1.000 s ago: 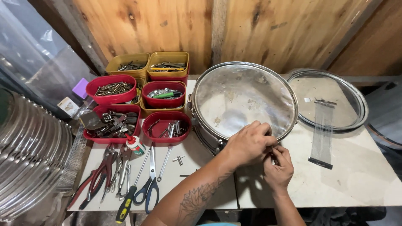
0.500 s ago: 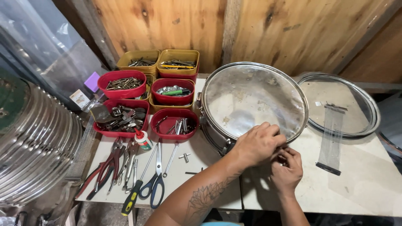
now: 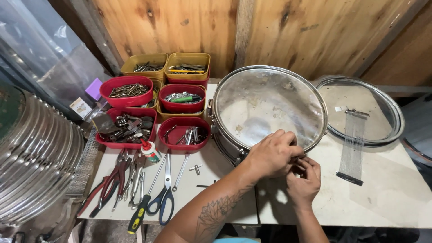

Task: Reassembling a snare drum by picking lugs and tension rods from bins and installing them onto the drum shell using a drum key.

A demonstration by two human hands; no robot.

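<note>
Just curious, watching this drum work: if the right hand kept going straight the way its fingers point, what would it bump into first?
The right hand points up and left, so it would most likely meet the left hand first, then the metal rim of the drum just beyond. Depth is hard to judge here.

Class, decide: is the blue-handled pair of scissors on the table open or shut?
Shut. The scissors lie flat on the table with both blades together as one strip.

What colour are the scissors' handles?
Blue handles on the scissors, seen in the head view.
</note>
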